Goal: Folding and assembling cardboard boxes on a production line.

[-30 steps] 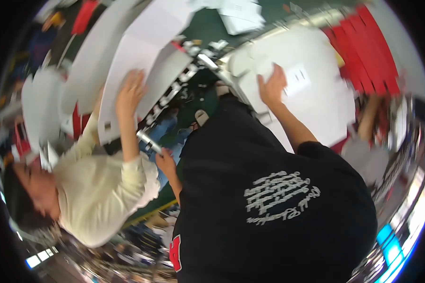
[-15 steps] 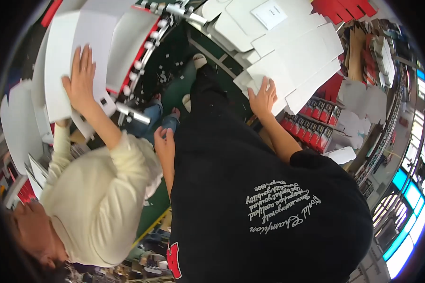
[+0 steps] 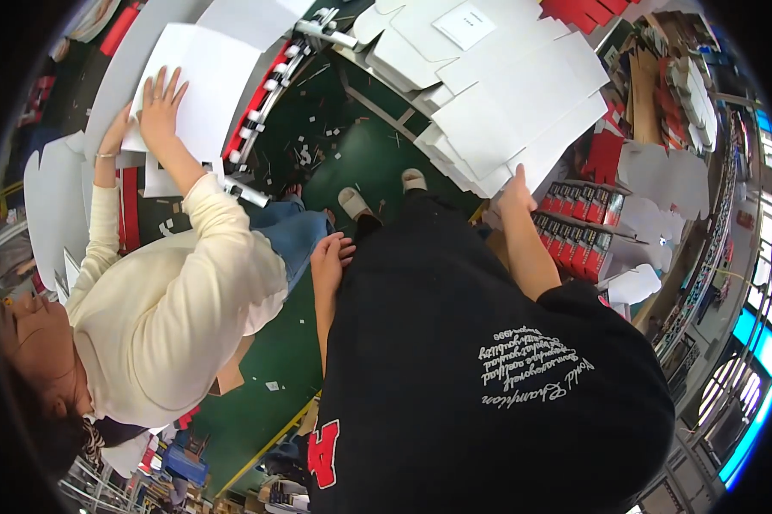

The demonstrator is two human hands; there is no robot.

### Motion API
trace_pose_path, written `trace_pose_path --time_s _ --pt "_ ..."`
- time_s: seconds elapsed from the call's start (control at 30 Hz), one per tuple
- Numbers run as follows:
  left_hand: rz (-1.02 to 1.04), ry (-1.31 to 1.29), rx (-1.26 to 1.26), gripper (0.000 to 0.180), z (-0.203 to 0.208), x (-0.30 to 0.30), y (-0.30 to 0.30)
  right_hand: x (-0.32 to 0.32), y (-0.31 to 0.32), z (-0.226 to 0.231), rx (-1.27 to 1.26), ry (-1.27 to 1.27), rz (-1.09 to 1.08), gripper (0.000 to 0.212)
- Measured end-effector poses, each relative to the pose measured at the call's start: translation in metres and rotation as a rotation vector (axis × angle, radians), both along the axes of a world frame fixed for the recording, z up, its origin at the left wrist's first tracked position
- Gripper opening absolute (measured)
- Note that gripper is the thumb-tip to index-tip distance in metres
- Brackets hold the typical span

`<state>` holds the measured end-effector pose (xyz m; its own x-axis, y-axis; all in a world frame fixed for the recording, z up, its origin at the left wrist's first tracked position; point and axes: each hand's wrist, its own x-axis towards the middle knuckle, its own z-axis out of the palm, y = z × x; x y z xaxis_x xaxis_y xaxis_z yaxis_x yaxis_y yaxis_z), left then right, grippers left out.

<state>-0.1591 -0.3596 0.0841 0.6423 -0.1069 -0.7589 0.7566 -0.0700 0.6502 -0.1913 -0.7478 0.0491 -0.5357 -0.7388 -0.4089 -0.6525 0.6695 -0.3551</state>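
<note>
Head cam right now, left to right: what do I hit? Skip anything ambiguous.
White sheet → wearer's left hand → rightmost white sandal → wearer's right hand → small red-and-black boxes → blue window panes.

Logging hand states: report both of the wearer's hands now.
Left hand: open, loosely bent, nothing seen in it.
Right hand: at the edge of the white cardboard stack; whether it grips cannot be told.

Free room between cardboard (image 3: 523, 111) and rail (image 3: 272, 85)
</note>
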Motion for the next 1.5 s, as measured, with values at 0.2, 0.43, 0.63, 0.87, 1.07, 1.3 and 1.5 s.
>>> trace_pose_path --time_s 0.2,0.43,0.63,0.87,1.07,1.3,1.5 --pt "-0.262 0.054 -0.104 0.035 -0.025 0.041 -0.094 -0.013 -0.029 -0.037 0.668 -1.388 -0.127 0.054" --pt "-0.241 -0.021 -0.201 0.057 -0.081 0.039 -0.271 -0.032 -0.043 -0.035 1.163 -1.411 0.014 0.044" --pt "-0.092 0.172 -0.192 0.058 -0.11 0.023 -0.298 -0.05 -0.055 -0.054 1.316 -1.327 0.169 0.048" --pt "-0.084 0.172 -0.197 0.054 -0.137 0.035 -0.298 -0.037 -0.067 -0.06 1.332 -1.171 0.441 0.049" --pt "0.007 0.017 -0.079 0.062 -0.105 0.029 -0.316 -0.035 -0.074 -0.069 1.377 -1.117 0.546 0.057" --pt "0.059 0.034 -0.08 0.067 -0.13 0.028 -0.305 -0.028 -0.065 -0.056 1.395 -1.07 0.501 0.055" --pt "-0.101 -0.122 -0.02 0.064 -0.101 0.023 -0.309 -0.04 -0.064 -0.113 1.306 -1.159 0.511 0.059"
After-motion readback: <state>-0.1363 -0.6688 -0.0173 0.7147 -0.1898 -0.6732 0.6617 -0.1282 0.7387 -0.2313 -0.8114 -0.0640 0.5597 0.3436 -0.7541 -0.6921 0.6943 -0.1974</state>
